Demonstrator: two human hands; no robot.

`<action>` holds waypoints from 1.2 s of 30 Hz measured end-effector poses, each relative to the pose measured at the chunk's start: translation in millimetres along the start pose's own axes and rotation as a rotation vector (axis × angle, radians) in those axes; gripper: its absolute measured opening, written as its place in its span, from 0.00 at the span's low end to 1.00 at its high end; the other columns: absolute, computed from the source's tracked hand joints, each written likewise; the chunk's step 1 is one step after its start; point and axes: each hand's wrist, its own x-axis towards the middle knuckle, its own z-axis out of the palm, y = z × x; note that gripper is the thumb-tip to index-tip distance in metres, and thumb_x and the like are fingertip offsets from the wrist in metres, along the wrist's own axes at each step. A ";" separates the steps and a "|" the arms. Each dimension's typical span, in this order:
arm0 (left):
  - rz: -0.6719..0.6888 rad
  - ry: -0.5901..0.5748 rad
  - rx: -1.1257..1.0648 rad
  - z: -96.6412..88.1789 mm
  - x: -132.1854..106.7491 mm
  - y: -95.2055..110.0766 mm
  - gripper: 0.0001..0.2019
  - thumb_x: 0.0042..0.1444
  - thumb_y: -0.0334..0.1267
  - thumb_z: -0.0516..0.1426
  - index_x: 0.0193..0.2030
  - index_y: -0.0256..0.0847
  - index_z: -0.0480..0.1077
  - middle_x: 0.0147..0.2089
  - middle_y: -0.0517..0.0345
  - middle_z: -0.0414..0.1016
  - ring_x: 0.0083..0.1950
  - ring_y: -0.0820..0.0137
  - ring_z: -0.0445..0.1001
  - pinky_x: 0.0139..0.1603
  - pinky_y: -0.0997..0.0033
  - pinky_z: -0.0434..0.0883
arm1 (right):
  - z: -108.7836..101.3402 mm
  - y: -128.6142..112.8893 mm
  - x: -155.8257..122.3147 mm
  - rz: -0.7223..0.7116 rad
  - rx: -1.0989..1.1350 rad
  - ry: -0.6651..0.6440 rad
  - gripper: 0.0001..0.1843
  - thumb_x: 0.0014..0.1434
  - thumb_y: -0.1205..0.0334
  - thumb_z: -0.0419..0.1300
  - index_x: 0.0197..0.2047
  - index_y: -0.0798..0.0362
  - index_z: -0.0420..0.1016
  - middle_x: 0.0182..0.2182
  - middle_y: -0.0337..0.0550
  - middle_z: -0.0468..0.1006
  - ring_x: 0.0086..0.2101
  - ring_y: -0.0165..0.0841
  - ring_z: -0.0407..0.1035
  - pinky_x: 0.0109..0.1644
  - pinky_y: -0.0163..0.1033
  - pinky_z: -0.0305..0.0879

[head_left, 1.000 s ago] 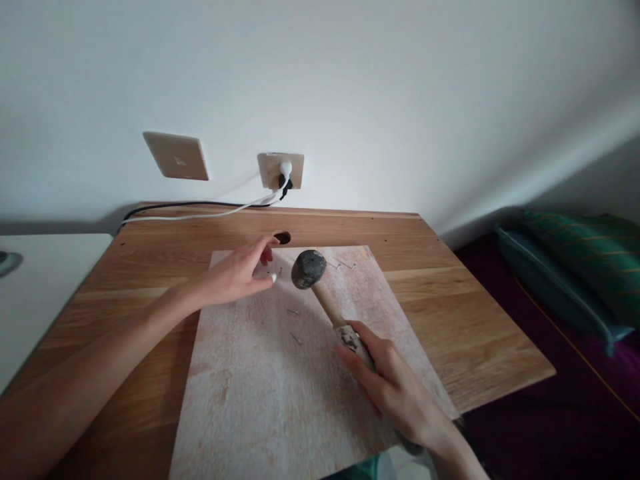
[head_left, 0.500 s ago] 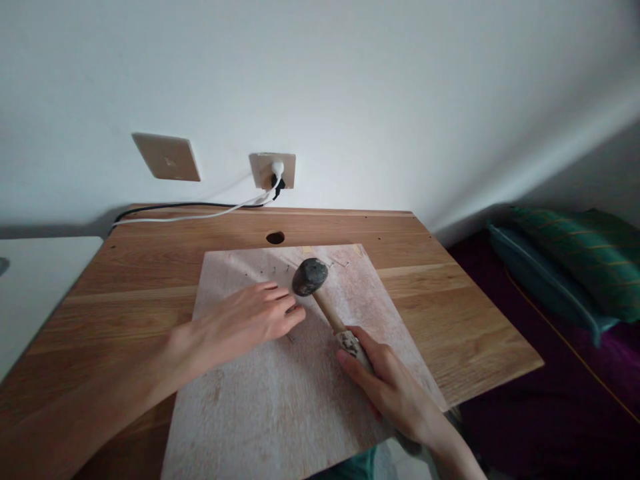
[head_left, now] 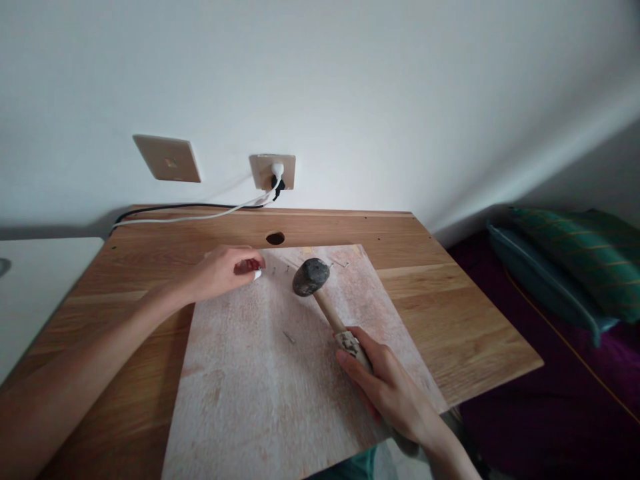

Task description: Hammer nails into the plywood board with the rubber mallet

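A pale plywood board (head_left: 260, 400) lies on a wooden desk (head_left: 450, 320). My right hand (head_left: 385, 387) is wrapped round the wooden handle of a hammer (head_left: 325, 307), whose dark round head rests on the board near its far edge. My left hand (head_left: 225, 270) hovers at the board's far left, thumb and fingertips pinched together on a small nail that barely shows. A few nails (head_left: 280, 269) stand in the board just right of those fingertips. One loose nail (head_left: 289, 337) lies mid-board, left of the hammer handle.
Behind the desk, a wall socket (head_left: 273, 171) has a white plug, and white and black cables (head_left: 190, 212) run along the far edge. A cable hole (head_left: 275, 238) sits beyond the board. White surface (head_left: 40, 287) at left; green cushions (head_left: 575, 267) at right.
My left hand reached down to the middle of the board, pinched up one of the two loose nails there, and moved back to the far left edge. The hammer stayed put.
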 end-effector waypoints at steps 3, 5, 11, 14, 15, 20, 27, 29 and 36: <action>-0.028 -0.006 0.000 1.6 -0.2 5.4 0.08 0.61 0.38 0.58 0.40 0.41 0.78 0.30 0.62 0.78 0.29 0.72 0.72 0.34 0.71 0.68 | 0.6 -1.8 -0.6 0.002 0.014 0.004 0.19 0.73 0.41 0.52 0.48 0.49 0.69 0.22 0.28 0.63 0.16 0.25 0.58 0.19 0.32 0.54; -0.037 0.000 0.000 1.4 0.2 7.0 0.07 0.60 0.37 0.58 0.40 0.41 0.78 0.30 0.62 0.78 0.29 0.72 0.72 0.33 0.72 0.67 | 0.8 -1.7 -1.1 0.007 0.007 0.004 0.19 0.73 0.41 0.52 0.48 0.49 0.69 0.20 0.27 0.62 0.16 0.26 0.58 0.19 0.32 0.54; -0.016 0.024 0.003 3.5 0.2 4.8 0.06 0.59 0.34 0.59 0.41 0.41 0.76 0.32 0.61 0.79 0.30 0.72 0.73 0.34 0.72 0.68 | 0.6 1.7 -2.6 0.007 -0.018 0.023 0.19 0.73 0.42 0.52 0.48 0.49 0.70 0.18 0.27 0.62 0.17 0.28 0.60 0.21 0.32 0.55; 0.047 0.033 0.044 5.5 -0.3 6.2 0.05 0.59 0.31 0.58 0.39 0.41 0.75 0.35 0.59 0.79 0.33 0.71 0.74 0.38 0.70 0.69 | 0.6 2.1 -1.9 -0.008 0.002 0.016 0.19 0.74 0.42 0.52 0.48 0.49 0.69 0.18 0.27 0.62 0.17 0.27 0.60 0.21 0.32 0.55; 0.064 0.036 0.050 5.9 -0.5 6.6 0.05 0.59 0.31 0.58 0.39 0.41 0.75 0.36 0.59 0.79 0.34 0.71 0.74 0.39 0.70 0.69 | 0.6 1.9 -1.6 -0.012 0.004 0.014 0.19 0.73 0.42 0.52 0.47 0.49 0.69 0.18 0.27 0.62 0.17 0.27 0.59 0.21 0.32 0.54; 0.057 0.039 0.011 8.4 -1.3 4.6 0.04 0.61 0.33 0.58 0.40 0.41 0.75 0.36 0.59 0.78 0.33 0.72 0.73 0.37 0.71 0.68 | 0.6 -0.1 -1.5 -0.003 0.031 0.003 0.19 0.73 0.42 0.52 0.46 0.49 0.68 0.18 0.26 0.60 0.16 0.26 0.57 0.19 0.31 0.54; 0.003 0.093 0.010 12.9 -1.4 5.8 0.03 0.60 0.34 0.59 0.37 0.40 0.75 0.31 0.61 0.77 0.30 0.72 0.73 0.33 0.72 0.66 | 3.0 -1.3 0.0 -0.024 0.024 0.005 0.20 0.73 0.41 0.52 0.49 0.50 0.71 0.17 0.26 0.61 0.16 0.26 0.57 0.20 0.32 0.53; 0.006 0.110 0.007 13.8 -1.4 7.7 0.02 0.59 0.33 0.59 0.37 0.40 0.74 0.32 0.60 0.77 0.30 0.72 0.73 0.34 0.72 0.68 | 5.1 -2.2 2.3 -0.033 0.026 0.007 0.20 0.73 0.41 0.52 0.50 0.50 0.71 0.17 0.26 0.61 0.16 0.27 0.57 0.20 0.32 0.53; -0.062 0.168 -0.014 17.7 -1.9 5.3 0.09 0.56 0.29 0.60 0.43 0.41 0.75 0.32 0.61 0.80 0.31 0.71 0.76 0.33 0.74 0.71 | 6.3 -26.2 18.0 -0.091 0.011 0.014 0.18 0.73 0.46 0.54 0.53 0.50 0.71 0.16 0.26 0.63 0.16 0.27 0.56 0.22 0.35 0.52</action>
